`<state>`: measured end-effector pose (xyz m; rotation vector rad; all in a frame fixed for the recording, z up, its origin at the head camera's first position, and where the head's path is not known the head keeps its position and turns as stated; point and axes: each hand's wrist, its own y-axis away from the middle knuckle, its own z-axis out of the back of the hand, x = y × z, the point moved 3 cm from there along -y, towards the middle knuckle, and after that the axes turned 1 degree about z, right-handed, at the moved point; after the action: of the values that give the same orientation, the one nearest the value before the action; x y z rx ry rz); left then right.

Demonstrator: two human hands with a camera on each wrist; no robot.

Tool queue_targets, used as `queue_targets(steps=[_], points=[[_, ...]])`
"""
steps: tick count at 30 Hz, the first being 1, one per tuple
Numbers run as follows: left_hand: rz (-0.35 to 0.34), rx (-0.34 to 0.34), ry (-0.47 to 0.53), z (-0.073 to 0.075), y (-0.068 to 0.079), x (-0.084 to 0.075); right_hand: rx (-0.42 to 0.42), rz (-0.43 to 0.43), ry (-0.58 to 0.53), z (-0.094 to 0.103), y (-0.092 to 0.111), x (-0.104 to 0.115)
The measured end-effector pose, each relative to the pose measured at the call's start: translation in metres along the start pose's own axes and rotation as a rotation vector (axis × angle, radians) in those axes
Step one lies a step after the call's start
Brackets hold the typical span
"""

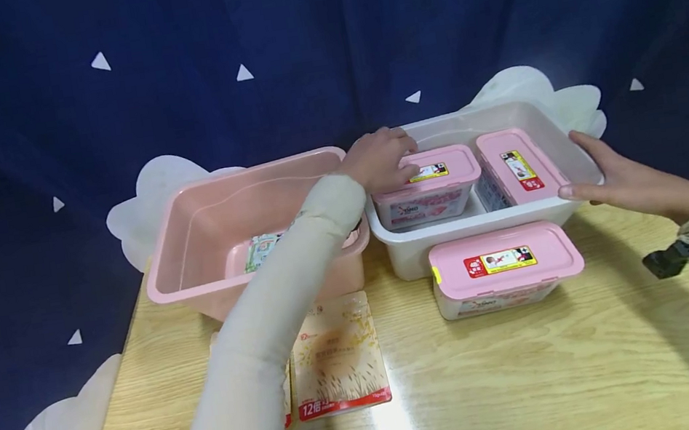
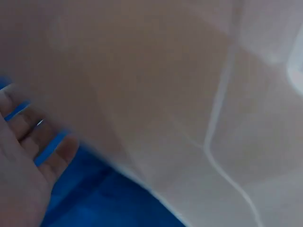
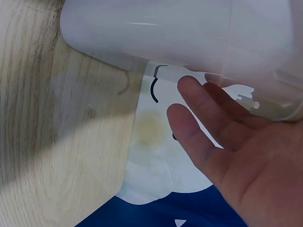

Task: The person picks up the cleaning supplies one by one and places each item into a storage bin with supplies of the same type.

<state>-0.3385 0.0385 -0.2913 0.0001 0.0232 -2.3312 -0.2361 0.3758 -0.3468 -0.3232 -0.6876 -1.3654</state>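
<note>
The left hand (image 1: 379, 159) bends its fingers loosely at the left pink-lidded tub (image 1: 430, 188); whether they grip it I cannot tell. The right hand (image 1: 620, 176), fingers spread, seems to steady the white basin (image 1: 409, 253) holding that tub and the right tub (image 1: 521, 168). Packing looks under way; the front tub (image 1: 506, 262), on the table (image 1: 477, 402), would next call for a freed hand

The upright white bin (image 1: 408, 256) stands between the left hand (image 1: 378, 159) and right hand (image 1: 617, 178), holding a closed pink-lidded box (image 1: 429, 188) beside the left hand and a matching box (image 1: 518, 167) nearer the right.
</note>
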Motion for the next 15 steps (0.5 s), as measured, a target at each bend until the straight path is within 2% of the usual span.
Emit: queue_targets(steps=[3, 6, 12, 15], points=[[-0.012, 0.01, -0.006, 0.01, 0.006, -0.01, 0.0, 0.003, 0.017, 0.0, -0.001, -0.001], [-0.046, -0.008, -0.012, 0.022, 0.016, -0.02, 0.0, -0.003, 0.029, 0.002, -0.001, -0.002], [-0.152, -0.07, -0.053, 0.039, 0.035, -0.043, 0.009, -0.013, 0.017, 0.005, -0.003, -0.001], [-0.22, -0.115, -0.035, 0.044, 0.044, -0.055, 0.017, -0.017, 0.016, 0.005, -0.005, -0.002]])
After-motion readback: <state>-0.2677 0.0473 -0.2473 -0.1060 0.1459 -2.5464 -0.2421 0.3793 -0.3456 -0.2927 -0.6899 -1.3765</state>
